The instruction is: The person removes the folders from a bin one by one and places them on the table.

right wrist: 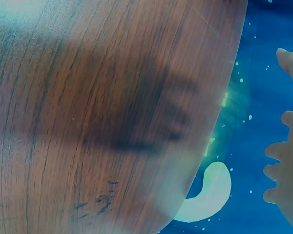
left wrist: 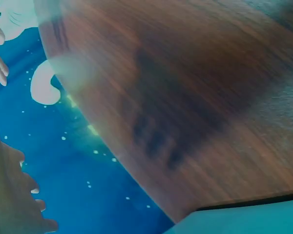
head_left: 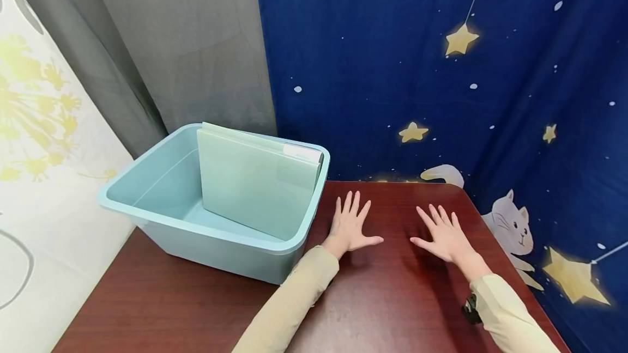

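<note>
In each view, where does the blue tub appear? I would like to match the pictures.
Head: the blue tub stands left of centre.
Left wrist: only part of it, at the bottom right.
Right wrist: not in the picture.
Shared landmark: the white tail printed on the starry cloth.

Your head camera looks forward and down from above the table (head_left: 387, 298), far enough back to take in the whole tub (head_left: 216, 249) and the curtain (head_left: 353, 97) behind. Your 2 wrist cameras sit closer and face across the table at a tilt, the left hand (left wrist: 14, 187) and right hand (right wrist: 289, 161) at their margins. All 3 views share the printed tail (right wrist: 218, 187); head and left wrist share the tub.
</note>
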A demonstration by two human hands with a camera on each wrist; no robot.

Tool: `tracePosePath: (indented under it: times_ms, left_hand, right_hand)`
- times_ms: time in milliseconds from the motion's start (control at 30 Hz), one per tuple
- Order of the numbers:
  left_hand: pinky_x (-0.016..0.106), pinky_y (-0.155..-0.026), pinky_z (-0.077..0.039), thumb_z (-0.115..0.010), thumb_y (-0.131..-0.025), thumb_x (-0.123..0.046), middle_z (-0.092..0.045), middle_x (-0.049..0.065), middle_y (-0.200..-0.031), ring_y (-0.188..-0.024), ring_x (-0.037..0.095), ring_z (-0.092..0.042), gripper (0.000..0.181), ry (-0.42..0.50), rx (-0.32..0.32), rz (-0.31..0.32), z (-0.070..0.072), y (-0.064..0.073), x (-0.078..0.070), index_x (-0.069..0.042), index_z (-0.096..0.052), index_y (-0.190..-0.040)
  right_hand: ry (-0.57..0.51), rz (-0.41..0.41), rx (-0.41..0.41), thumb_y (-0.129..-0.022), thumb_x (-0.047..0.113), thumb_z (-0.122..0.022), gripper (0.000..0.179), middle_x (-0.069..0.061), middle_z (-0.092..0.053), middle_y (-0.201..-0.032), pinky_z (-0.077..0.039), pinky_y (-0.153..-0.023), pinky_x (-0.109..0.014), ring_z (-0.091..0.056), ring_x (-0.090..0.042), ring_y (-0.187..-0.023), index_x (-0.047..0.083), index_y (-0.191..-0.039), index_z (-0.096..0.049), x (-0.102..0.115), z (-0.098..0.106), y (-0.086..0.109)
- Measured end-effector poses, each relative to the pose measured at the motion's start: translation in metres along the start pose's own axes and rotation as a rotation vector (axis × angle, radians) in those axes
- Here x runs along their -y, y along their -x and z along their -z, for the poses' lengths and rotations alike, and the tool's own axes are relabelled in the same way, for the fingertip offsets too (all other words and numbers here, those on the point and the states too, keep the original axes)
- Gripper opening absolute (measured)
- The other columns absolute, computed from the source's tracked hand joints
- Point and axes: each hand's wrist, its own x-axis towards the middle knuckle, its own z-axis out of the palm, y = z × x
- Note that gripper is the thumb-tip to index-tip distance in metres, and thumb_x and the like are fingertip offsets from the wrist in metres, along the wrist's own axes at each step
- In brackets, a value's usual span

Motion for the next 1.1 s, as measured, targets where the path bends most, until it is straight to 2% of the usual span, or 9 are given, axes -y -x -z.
tracePosePath:
  times_ms: [133, 667, 900, 1100]
  left_hand:
    - [0.051, -0.109, -0.009, -0.025, -0.070, -0.085, -0.006, 0.010, -0.153, -0.139, 0.029, -0.004, 0.098, 0.026, -0.030, -0.014, 0.008, -0.001, -0.003, -0.026, -0.014, -0.147]
    - [0.051, -0.109, -0.007, -0.024, -0.069, -0.086, -0.006, 0.009, -0.153, -0.139, 0.029, 0.002, 0.099, 0.002, -0.140, -0.066, 0.048, 0.002, -0.021, -0.026, -0.015, -0.147]
    - [0.053, -0.109, -0.005, -0.023, -0.068, -0.087, -0.008, 0.011, -0.152, -0.139, 0.031, 0.003, 0.100, -0.010, -0.206, -0.057, 0.075, 0.009, -0.027, -0.025, -0.015, -0.147]
    - [0.051, -0.109, -0.008, -0.025, -0.066, -0.087, -0.010, 0.011, -0.152, -0.139, 0.031, -0.001, 0.102, -0.004, -0.249, -0.045, 0.101, 0.017, -0.028, -0.026, -0.017, -0.147]
  right_hand:
    - [-0.010, -0.002, 0.011, -0.081, 0.058, -0.052, 0.083, -0.031, -0.025, -0.141, -0.010, -0.101, -0.064, -0.018, -0.049, -0.130, 0.005, -0.141, -0.030, 0.001, 0.002, -0.001]
    - [-0.005, 0.000, 0.005, -0.081, 0.058, -0.051, 0.082, -0.032, -0.026, -0.140, -0.012, -0.101, -0.064, -0.020, -0.050, -0.129, 0.004, -0.140, -0.031, 0.003, 0.005, -0.002]
    - [-0.016, 0.004, 0.000, -0.082, 0.058, -0.051, 0.083, -0.031, -0.027, -0.141, -0.013, -0.101, -0.064, -0.020, -0.049, -0.129, 0.004, -0.141, -0.030, 0.001, 0.004, -0.004]
    - [0.004, 0.019, 0.004, -0.082, 0.058, -0.051, 0.084, -0.030, -0.028, -0.140, -0.014, -0.101, -0.064, -0.020, -0.048, -0.129, 0.004, -0.142, -0.027, -0.001, 0.007, -0.005]
